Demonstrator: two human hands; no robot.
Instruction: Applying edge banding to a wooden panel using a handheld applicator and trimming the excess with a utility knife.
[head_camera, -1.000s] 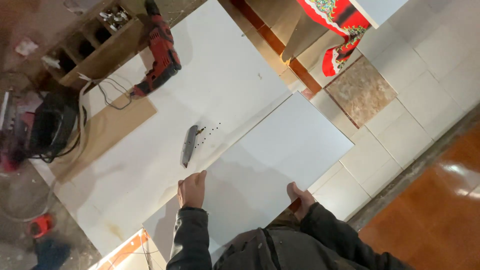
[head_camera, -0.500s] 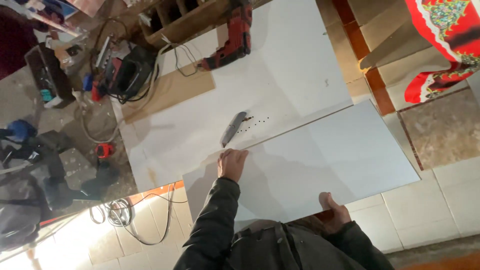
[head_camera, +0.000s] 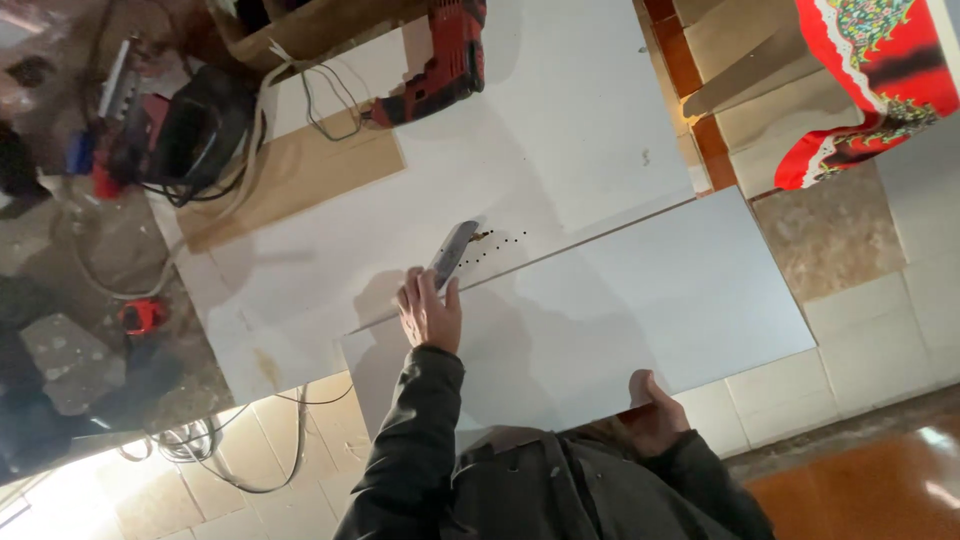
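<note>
Left hand (head_camera: 430, 312): flat on the far edge of the smaller white rectangular panel (head_camera: 600, 320), fingers curled over that edge, fingertips beside the grey flat tool (head_camera: 452, 254).
Right hand (head_camera: 652, 408): fingers grasping the same panel's near edge.
Smaller panel: lies tilted across the large white board (head_camera: 560, 120), overlapping it.
Red power drill (head_camera: 440, 60): lying at the board's far edge.
Small dark screws (head_camera: 497, 246): scattered just beside the tool.
</note>
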